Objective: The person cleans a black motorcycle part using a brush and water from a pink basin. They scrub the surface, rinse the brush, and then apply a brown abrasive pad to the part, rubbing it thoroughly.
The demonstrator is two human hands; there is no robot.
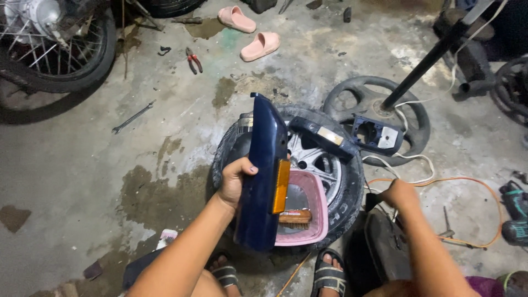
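Blue fairing panel point(263, 176) clamped in your left hand point(235, 179); your right hand point(400, 195) fisted around dark object, identity unclear.

No packages, signs or screens show anywhere on the workshop floor. No label can be made out on any of the parts either.

2 pink slippers point(248, 32) lie on the stained concrete floor point(71, 165) at the far side. Red-handled pliers point(193, 60) rest near them, and a long wrench point(132, 117) lies further left. A spoked motorcycle wheel point(52, 44) stands in the left corner. An orange cable point(467, 181) loops across the floor on the right, beside a green power tool point(516, 214).
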